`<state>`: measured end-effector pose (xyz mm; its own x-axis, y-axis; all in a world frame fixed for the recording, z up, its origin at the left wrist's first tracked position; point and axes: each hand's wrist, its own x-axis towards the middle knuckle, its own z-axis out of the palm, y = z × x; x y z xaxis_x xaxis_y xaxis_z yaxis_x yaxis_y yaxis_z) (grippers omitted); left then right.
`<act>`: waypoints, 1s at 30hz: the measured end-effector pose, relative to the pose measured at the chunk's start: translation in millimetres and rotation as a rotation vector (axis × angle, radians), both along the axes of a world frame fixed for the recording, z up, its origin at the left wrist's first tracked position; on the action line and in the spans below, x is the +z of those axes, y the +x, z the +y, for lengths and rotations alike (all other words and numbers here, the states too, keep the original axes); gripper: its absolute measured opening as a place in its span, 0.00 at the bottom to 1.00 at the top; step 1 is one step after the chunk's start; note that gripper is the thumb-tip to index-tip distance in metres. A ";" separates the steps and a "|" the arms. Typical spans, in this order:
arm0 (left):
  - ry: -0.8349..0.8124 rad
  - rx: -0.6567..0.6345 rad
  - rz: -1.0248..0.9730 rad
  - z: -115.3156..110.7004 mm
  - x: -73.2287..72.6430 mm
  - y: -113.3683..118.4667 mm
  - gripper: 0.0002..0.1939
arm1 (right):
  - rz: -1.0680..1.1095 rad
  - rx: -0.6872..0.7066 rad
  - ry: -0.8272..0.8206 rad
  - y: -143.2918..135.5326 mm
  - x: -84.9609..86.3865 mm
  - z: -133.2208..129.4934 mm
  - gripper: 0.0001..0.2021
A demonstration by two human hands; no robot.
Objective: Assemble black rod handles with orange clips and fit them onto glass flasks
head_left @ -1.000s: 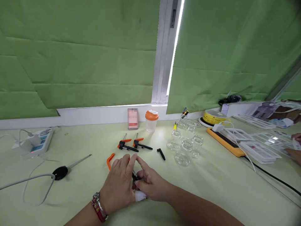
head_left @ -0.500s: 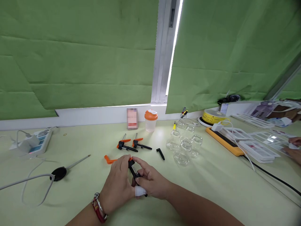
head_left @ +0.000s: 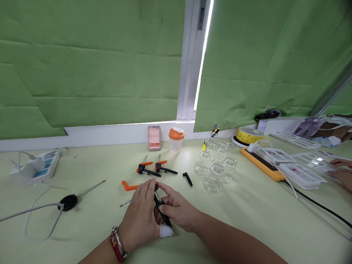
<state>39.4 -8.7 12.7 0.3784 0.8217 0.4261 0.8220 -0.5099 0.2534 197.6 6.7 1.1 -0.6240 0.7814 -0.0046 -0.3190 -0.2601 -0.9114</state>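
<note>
Both hands meet over the near middle of the table around a black tool with a metal rod (head_left: 162, 212). My left hand (head_left: 140, 216), its thumb tip wrapped in white, covers the tool's left side and upper end. From the right, my right hand (head_left: 177, 211) grips it between thumb and fingers. An orange angled piece (head_left: 129, 186) lies just beyond my left hand, and a thin metal rod (head_left: 125, 202) pokes out beside it. Farther back are two black-and-orange tools (head_left: 148, 171) with metal rods. A short black angled piece (head_left: 188, 179) sits right of them.
Several clear glass jars (head_left: 212, 183) stand right of centre. An orange-lidded cup (head_left: 176, 140) is by the wall. To the left are a round black base with a rod (head_left: 68, 202) and a power strip (head_left: 49, 167). At far right, another person's hands (head_left: 342, 172) touch clear plastic trays (head_left: 302, 178).
My left hand has tilted and its wrapped thumb has moved down, baring more of the black tool. The thin rod by my left hand now shows. My right hand barely moved.
</note>
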 end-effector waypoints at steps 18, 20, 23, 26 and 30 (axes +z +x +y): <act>-0.023 0.010 0.037 -7.4 -5.1 8.1 0.64 | -0.007 -0.043 -0.021 -2.9 -5.4 -2.2 0.52; -0.014 0.016 0.033 -9.4 -3.0 10.3 0.61 | -0.007 -0.043 -0.022 -2.8 -5.9 -1.9 0.52; 0.006 0.018 0.017 -11.5 0.1 12.7 0.56 | -0.021 -0.044 -0.018 -2.4 -6.1 -1.6 0.52; 0.015 0.012 0.000 -11.9 1.0 13.3 0.55 | -0.024 -0.035 -0.014 -2.1 -5.8 -1.5 0.52; 0.006 0.007 0.011 -11.5 -1.5 11.8 0.59 | -0.024 -0.027 -0.022 -2.1 -4.2 -2.0 0.53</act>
<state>51.1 -20.2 11.1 0.3767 0.8222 0.4267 0.8284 -0.5052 0.2419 195.5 4.7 -3.2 -0.6021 0.7976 -0.0367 -0.3040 -0.2716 -0.9131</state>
